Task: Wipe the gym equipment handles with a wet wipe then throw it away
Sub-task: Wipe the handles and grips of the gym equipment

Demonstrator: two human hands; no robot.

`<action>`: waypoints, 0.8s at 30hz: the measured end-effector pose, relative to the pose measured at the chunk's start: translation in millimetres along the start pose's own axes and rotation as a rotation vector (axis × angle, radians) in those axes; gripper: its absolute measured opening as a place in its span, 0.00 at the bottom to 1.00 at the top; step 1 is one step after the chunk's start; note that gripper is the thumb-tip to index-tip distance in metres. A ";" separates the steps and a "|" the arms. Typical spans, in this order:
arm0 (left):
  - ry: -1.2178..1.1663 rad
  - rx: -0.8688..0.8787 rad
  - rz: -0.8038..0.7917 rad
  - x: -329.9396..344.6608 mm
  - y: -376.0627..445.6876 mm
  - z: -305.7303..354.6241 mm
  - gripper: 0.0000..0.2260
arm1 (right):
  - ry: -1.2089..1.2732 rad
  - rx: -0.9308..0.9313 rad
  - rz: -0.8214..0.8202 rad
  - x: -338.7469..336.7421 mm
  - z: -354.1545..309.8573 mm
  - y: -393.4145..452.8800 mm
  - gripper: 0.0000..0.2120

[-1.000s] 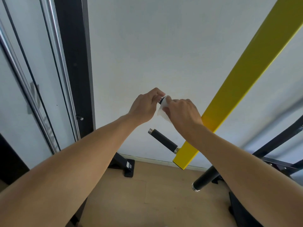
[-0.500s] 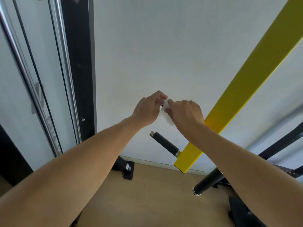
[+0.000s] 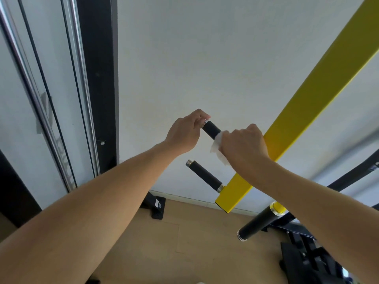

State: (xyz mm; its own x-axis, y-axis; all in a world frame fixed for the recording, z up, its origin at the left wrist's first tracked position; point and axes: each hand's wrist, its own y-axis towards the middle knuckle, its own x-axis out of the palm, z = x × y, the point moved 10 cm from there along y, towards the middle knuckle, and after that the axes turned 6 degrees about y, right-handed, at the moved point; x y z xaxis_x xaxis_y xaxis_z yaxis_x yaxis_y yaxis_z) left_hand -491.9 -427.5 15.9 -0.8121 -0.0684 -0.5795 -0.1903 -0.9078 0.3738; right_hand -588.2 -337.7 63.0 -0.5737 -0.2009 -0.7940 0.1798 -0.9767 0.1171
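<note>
The right hand (image 3: 244, 145) grips the white wet wipe (image 3: 219, 149) around the upper black handle (image 3: 211, 129), close to the yellow bar (image 3: 303, 95). The left hand (image 3: 184, 133) pinches the free end of this handle with its fingertips. Below the 2 hands, a second black handle (image 3: 204, 175) sticks out from the same bar.

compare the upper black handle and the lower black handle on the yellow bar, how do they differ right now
The upper handle is held at its tip by the left hand, and the right hand wraps the wet wipe round its inner part; the lower handle is untouched. Only a short stretch of the upper handle shows, while the lower handle is visible end to end. Both are black grips with silver end caps, jutting the same way from the yellow bar.
</note>
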 end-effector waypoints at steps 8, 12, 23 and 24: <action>0.005 -0.005 -0.007 -4.1 -3.6 2.5 0.13 | 0.282 0.096 0.058 -3.9 -1.7 40.7 0.12; 0.037 -0.026 0.012 -0.1 -2.3 -2.5 0.12 | 0.123 0.039 -0.041 -2.0 4.0 1.2 0.05; -0.140 -0.189 -0.141 73.5 -61.5 -80.6 0.18 | 1.173 0.121 -0.019 26.3 -19.0 -47.0 0.10; -0.123 -0.229 -0.176 81.2 -65.5 -93.4 0.18 | 1.331 0.226 -0.043 49.4 -20.8 -44.5 0.09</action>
State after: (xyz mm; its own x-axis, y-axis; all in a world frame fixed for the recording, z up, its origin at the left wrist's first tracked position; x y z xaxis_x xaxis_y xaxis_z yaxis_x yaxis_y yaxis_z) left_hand -493.9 -412.3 -123.3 -0.8409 0.1357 -0.5238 -0.2160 -0.9718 0.0949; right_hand -607.9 -302.6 6.1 0.6518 -0.0706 -0.7551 -0.0265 -0.9972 0.0703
